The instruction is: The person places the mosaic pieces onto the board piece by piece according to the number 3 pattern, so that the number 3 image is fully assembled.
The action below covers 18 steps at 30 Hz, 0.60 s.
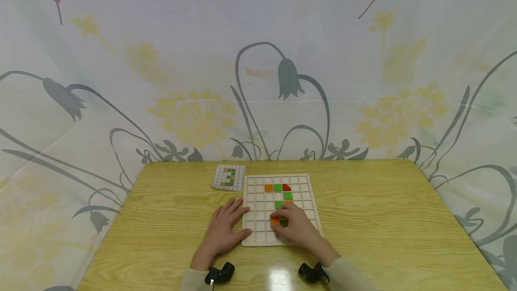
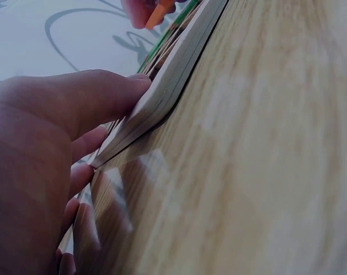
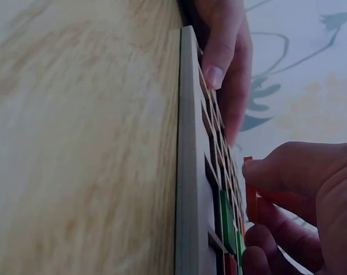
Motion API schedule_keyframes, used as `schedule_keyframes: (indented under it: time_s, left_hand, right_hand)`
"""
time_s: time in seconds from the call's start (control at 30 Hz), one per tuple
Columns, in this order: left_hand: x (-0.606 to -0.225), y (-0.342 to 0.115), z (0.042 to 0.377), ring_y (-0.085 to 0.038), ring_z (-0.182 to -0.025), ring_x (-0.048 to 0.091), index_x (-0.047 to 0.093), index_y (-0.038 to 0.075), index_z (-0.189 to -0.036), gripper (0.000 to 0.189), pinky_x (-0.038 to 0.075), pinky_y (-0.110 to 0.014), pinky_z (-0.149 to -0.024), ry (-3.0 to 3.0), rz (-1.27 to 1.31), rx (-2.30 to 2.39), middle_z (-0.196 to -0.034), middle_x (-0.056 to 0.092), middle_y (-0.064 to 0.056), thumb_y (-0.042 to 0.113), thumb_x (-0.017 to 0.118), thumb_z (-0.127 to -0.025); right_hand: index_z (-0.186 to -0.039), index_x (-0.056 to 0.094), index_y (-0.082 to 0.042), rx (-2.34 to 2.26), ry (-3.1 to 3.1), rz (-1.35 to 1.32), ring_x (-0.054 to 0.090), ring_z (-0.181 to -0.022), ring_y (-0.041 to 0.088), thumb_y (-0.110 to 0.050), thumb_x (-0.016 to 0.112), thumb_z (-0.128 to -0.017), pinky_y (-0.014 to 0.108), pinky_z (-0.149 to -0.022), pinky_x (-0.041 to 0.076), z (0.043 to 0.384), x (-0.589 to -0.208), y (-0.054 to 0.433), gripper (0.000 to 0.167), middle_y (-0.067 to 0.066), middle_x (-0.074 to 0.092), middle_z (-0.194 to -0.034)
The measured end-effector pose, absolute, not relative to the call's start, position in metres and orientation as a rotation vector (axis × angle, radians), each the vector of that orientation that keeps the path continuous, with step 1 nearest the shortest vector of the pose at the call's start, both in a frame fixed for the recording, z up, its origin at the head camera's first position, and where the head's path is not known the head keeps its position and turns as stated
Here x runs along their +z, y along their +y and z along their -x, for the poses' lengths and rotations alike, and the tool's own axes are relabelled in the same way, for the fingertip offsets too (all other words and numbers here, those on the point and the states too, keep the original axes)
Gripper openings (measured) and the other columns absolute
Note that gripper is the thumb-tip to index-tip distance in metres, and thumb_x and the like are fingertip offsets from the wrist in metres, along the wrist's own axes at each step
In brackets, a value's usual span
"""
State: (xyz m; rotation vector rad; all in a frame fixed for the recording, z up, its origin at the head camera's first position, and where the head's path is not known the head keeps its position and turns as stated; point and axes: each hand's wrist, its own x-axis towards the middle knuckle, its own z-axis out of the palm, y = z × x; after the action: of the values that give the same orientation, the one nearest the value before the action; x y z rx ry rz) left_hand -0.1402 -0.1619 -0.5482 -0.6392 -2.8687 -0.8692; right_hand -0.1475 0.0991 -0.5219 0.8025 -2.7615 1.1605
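Observation:
A pale wooden grid board point(image 1: 258, 236) lies on the table, with square tiles in orange, green and a rounded red one point(image 1: 286, 187) in its cells. My right hand point(image 1: 299, 228) pinches an orange square tile point(image 3: 251, 189) between thumb and fingers, just above the lower part of the grid. Beside that tile is a green tile point(image 1: 283, 222), partly covered by the hand. My left hand point(image 1: 224, 230) rests at the board's left edge with fingers spread; its thumb point(image 2: 113, 91) presses on the rim. The right hand hides some cells at the lower right.
A small printed card point(image 1: 217, 179) with a coloured grid pattern lies behind the board's left corner. The wooden table point(image 1: 375, 210) extends to both sides. A flower-print cloth point(image 1: 194, 35) hangs behind its far edge.

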Motion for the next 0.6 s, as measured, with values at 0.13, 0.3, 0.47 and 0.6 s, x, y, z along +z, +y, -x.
schedule_keyframes:
  time_s: [0.13,0.3,0.47,0.6]
  left_hand:
    - [-0.5479,-0.1618,0.1398,-0.031,-0.146,0.028,0.061,0.02,-0.139,0.059,0.021,-0.063,-0.112,-2.849,0.651,-0.871,-0.157,0.04,-0.003,0.047,0.068,-0.088]
    - [-0.5456,-0.1615,0.1392,-0.031,-0.146,0.028,0.061,0.019,-0.139,0.058,0.021,-0.063,-0.112,-2.853,0.653,-0.872,-0.157,0.04,-0.004,0.046,0.068,-0.088]
    - [-0.5429,-0.1613,0.1391,-0.03,-0.147,0.026,0.06,0.02,-0.139,0.058,0.02,-0.062,-0.113,-2.884,0.655,-0.88,-0.157,0.039,-0.003,0.047,0.068,-0.088]
    - [-0.5427,-0.1611,0.1392,-0.029,-0.148,0.026,0.06,0.021,-0.139,0.058,0.019,-0.061,-0.113,-2.892,0.648,-0.893,-0.157,0.039,-0.003,0.047,0.067,-0.088]
  right_hand:
    - [-0.1,0.077,-0.012,1.134,-2.796,-0.849,0.059,-0.096,0.02,-0.013,0.077,-0.085,0.04,-0.084,0.051,0.1489,-0.5216,0.096,0.015,-0.001,0.065,-0.102]
    - [-0.098,0.078,-0.015,1.08,-2.812,-0.901,0.059,-0.099,0.021,-0.013,0.076,-0.085,0.043,-0.087,0.05,0.15,-0.5221,0.0943,0.013,-0.002,0.068,-0.101]
    - [-0.098,0.078,-0.015,1.067,-2.836,-0.888,0.059,-0.1,0.022,-0.014,0.076,-0.086,0.044,-0.088,0.05,0.1504,-0.5221,0.094,0.013,-0.002,0.067,-0.101]
    - [-0.1,0.078,-0.015,1.091,-2.866,-0.868,0.058,-0.1,0.022,-0.015,0.077,-0.086,0.044,-0.088,0.05,0.1511,-0.5226,0.0941,0.014,-0.003,0.065,-0.102]
